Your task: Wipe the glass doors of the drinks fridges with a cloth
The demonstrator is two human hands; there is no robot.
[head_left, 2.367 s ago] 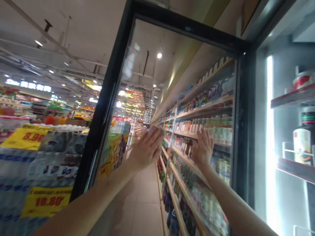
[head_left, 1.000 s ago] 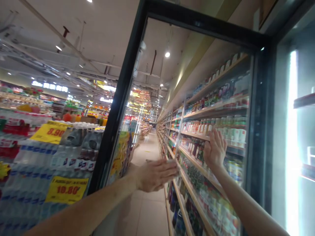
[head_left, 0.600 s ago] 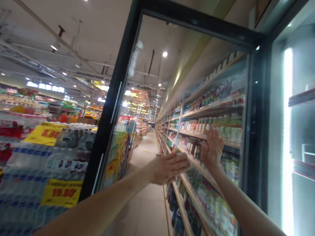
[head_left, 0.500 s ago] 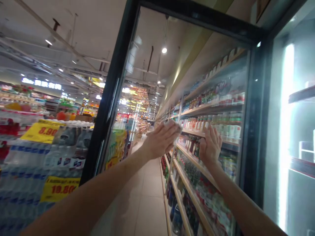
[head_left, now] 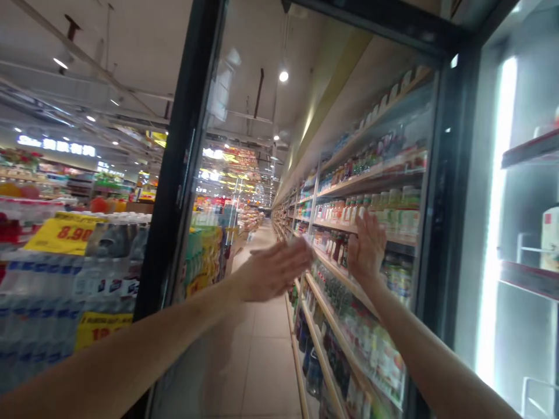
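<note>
The glass door (head_left: 301, 169) stands open just left of the lit fridge (head_left: 535, 331), black frame (head_left: 179, 134) edging 3 sides. Clear, faintly reflecting glass leaves wide room above the left hand (head_left: 277, 270), its straight fingers together, blurred; whether they hold anything I cannot tell. The right hand (head_left: 367, 250), fingers extended, grips nothing.

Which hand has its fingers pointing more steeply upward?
The right hand, nearly upright in front of the black-framed glass door; the left hand slants sideways instead.
</note>
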